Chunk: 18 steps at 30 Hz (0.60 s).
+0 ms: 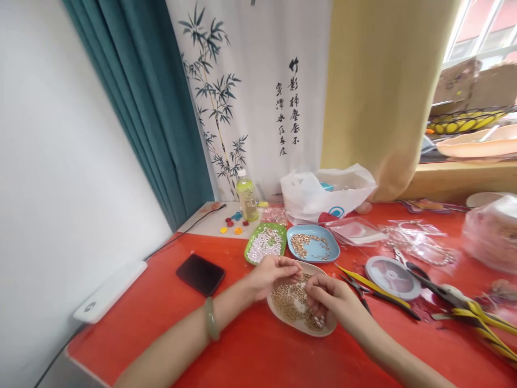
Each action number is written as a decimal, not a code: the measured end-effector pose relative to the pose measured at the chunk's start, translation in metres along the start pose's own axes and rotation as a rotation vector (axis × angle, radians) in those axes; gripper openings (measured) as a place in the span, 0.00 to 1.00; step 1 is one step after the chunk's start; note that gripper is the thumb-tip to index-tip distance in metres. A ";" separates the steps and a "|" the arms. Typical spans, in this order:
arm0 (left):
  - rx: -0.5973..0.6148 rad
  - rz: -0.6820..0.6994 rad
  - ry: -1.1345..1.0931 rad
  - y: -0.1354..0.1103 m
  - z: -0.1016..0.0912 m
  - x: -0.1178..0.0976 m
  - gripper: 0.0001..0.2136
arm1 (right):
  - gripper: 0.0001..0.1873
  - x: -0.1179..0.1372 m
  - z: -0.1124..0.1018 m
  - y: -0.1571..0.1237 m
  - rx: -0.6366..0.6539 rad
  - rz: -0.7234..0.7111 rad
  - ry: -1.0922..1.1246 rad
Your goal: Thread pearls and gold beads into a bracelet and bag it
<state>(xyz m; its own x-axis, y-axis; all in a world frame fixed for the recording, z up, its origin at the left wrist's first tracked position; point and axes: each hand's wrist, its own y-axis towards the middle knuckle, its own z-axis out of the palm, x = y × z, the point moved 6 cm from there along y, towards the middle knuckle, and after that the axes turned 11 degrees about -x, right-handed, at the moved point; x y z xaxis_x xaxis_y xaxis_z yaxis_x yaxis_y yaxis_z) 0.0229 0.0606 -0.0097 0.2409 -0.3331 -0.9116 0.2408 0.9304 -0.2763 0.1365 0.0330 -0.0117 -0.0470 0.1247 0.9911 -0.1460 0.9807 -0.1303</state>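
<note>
My left hand (278,276) is over the far left part of a cream plate (278,318) of small gold beads (288,304). Its thumb and fingers are pinched together; whatever they hold is too small to make out. My right hand (329,293) is above the plate's right side, also closed in a pinch, its contents hidden by the fingers. Whitish-pink beads (319,321) show just below the right fingers; I cannot tell whether they hang from the hand or lie on the plate. Behind are a green tray (247,253) of pearly beads and a blue tray (323,253) of gold beads.
On the red table (161,334), a black phone (201,274) lies left. Pliers (375,288), a spool (392,277) and scissors (434,288) are at right. Behind stand a drink bottle (247,196) and a white plastic bag (302,191). Bagged bead strands (424,245) lie at right.
</note>
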 end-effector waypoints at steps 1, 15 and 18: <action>0.000 0.000 0.000 0.000 0.000 0.000 0.12 | 0.10 0.000 0.000 -0.001 0.001 -0.001 0.005; 0.062 0.008 0.004 0.006 -0.003 0.006 0.11 | 0.09 -0.003 0.000 -0.001 0.025 -0.020 -0.051; 0.075 0.014 0.011 0.007 -0.004 0.006 0.10 | 0.09 -0.004 -0.001 -0.001 0.031 -0.032 -0.061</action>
<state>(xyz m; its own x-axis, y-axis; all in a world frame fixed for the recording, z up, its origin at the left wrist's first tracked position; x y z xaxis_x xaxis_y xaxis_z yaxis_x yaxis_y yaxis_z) 0.0228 0.0658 -0.0183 0.2346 -0.3179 -0.9186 0.3074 0.9208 -0.2401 0.1374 0.0317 -0.0151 -0.1020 0.0830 0.9913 -0.1789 0.9787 -0.1003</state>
